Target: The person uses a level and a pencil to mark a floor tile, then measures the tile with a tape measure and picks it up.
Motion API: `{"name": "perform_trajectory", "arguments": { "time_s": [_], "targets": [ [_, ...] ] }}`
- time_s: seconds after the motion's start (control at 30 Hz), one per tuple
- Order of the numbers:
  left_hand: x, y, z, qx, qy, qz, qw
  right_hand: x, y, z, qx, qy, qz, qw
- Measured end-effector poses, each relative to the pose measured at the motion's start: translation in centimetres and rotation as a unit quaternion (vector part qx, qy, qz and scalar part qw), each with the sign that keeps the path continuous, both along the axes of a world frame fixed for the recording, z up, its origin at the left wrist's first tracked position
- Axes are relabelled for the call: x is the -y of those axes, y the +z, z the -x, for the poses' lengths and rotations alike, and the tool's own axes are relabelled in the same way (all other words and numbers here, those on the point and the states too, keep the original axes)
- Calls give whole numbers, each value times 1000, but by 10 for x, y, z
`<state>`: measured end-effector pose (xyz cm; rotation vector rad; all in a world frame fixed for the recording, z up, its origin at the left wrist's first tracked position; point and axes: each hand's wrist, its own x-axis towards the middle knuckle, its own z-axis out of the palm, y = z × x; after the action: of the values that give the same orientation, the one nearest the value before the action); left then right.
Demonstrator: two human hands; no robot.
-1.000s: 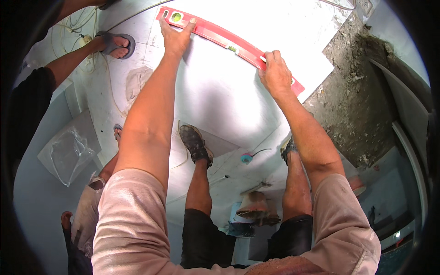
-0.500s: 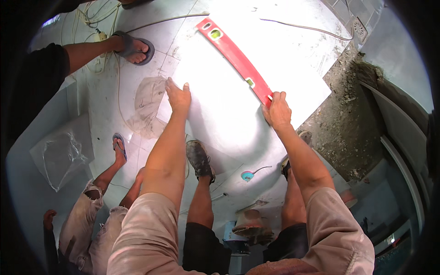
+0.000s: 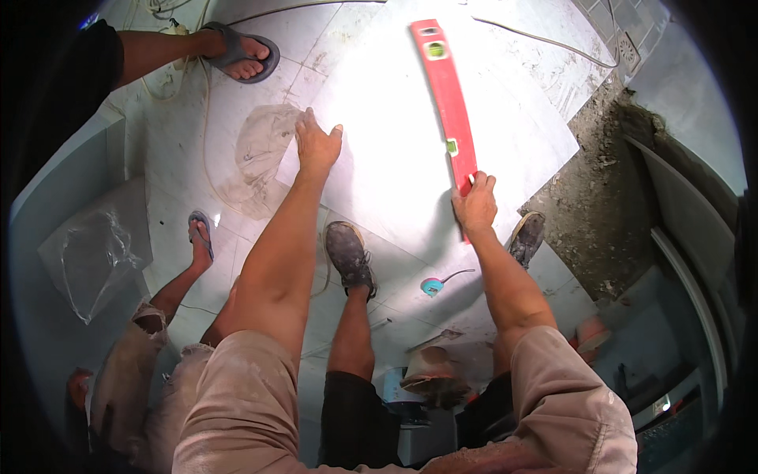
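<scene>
Grips a long, flat red spirit level (image 3: 451, 107) in the right hand (image 3: 476, 205); spreads the left hand (image 3: 318, 148), empty, at a smooth white tile's (image 3: 383, 142) edge.

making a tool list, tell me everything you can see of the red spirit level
The long red bar-shaped spirit level looks like painted metal. It has a slot near its far end, then a round yellow-green vial, and a smaller yellow-green vial in its left edge. It points away from the person, far end leaning left, over a flat white slab; whether they touch is unclear. The person's right grip holds its near part.
</scene>
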<state>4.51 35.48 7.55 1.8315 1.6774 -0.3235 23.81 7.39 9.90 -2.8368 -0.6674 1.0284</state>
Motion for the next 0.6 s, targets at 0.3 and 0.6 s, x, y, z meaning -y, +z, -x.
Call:
{"name": "perform_trajectory", "arguments": {
  "time_s": [0.3, 0.6],
  "targets": [
    [72, -7, -6, 187, 168, -96, 963, -23, -12, -120, 154, 281, -61, 945],
    [213, -3, 14, 102, 139, 22, 985, -20, -26, -160, 169, 207, -101, 958]
  ]
}}
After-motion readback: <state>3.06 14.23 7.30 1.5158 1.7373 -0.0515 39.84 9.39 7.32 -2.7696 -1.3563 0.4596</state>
